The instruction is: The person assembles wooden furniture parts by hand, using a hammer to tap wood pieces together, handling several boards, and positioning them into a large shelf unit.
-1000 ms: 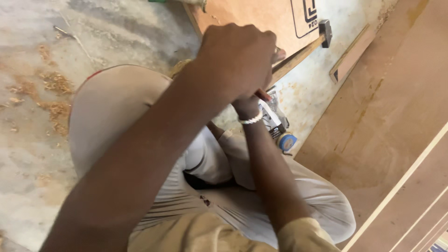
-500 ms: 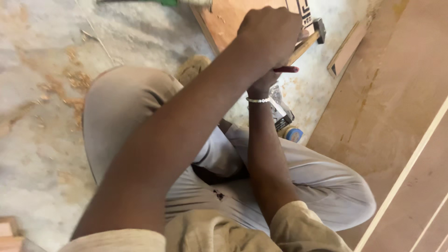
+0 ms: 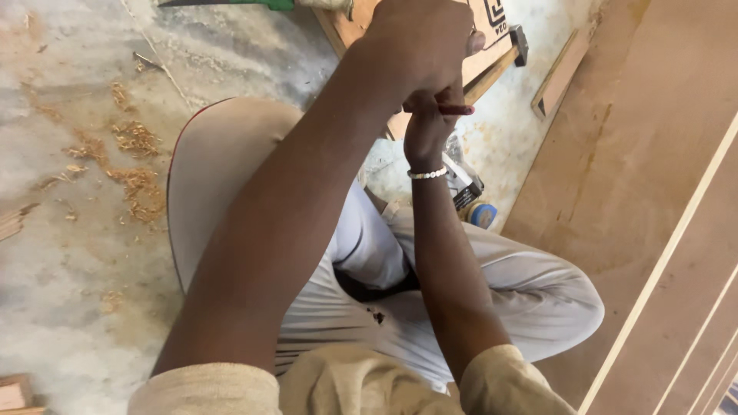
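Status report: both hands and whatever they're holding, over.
Left hand fisted over flat wooden board. Right hand shut on thin red pencil. Left forearm hides the contact.

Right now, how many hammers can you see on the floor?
1. The hammer lies at the top, beside the wooden board, just past the left hand. The arms may hide others.
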